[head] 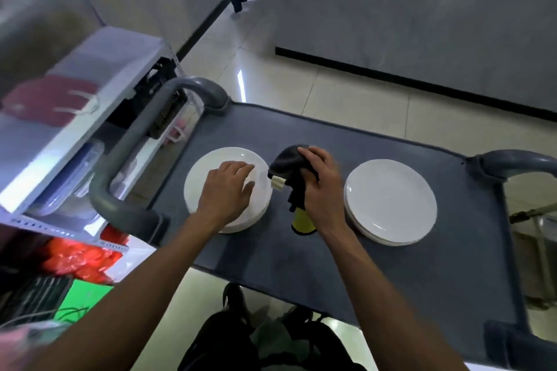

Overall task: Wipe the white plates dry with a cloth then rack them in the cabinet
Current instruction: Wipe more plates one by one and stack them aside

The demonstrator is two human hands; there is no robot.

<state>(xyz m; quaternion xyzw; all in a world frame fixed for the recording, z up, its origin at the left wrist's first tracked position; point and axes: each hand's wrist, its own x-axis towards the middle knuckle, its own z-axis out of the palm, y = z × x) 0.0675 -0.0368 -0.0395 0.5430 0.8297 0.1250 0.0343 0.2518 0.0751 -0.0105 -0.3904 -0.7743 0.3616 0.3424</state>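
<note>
Right now the left hand (228, 190) lies flat on the top plate of the left stack of round white plates (211, 166), fingers spread and mostly straight, pressing down and gripping nothing. Just to the right of that stack, the right hand (321, 187) curls around a soft dark grey cloth (287, 164), which is draped over a yellow-green bottle with a pale nozzle (302, 223). I cannot tell if the fingers hold the bottle too.

I think the plates are hard, smooth and a bit heavy, and they may be slippery if wet. They could chip if knocked. The best place to hold one is probably the rim, thumb on top and fingers under. The cloth is light and floppy, so any bunch of it works.

Farther right of the left stack, past the bottle, sits a second stack of round white plates (391, 200). Everything rests on a flat dark grey cart top (391, 280) with rounded grey handles (126, 159). Left of the left stack stand white shelves (99, 75). The floor is shiny pale tile (301, 84).
</note>
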